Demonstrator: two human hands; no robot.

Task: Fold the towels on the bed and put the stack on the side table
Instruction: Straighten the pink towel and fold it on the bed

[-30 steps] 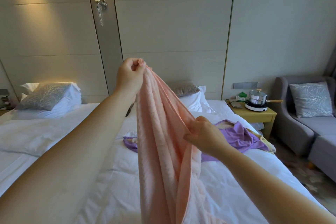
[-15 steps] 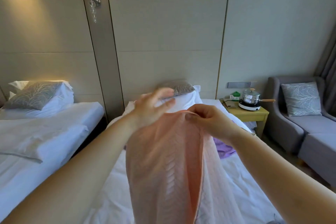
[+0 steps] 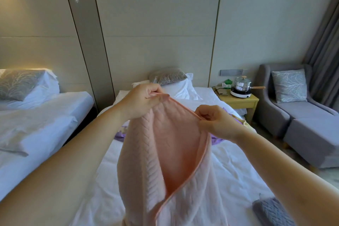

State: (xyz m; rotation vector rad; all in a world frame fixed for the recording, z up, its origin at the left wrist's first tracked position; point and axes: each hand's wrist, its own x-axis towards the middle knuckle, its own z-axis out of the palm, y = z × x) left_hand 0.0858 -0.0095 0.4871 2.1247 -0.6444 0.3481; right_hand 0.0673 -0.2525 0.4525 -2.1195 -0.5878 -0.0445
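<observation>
As right hand (image 3: 218,123) holds, left hand (image 3: 141,102) regrips towel (image 3: 165,152).

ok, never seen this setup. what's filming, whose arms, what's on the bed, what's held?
No robot: a person works with bare hands. All pictures come from one wide-angle camera worn on the head, looking forward and down, so both arms reach in from below. The left hand and right hand each pinch the top edge of a pink towel, held up over the bed. A purple towel lies crumpled on the bed behind it, a grey towel at the near right. The side table beyond carries a lidded pot.
</observation>
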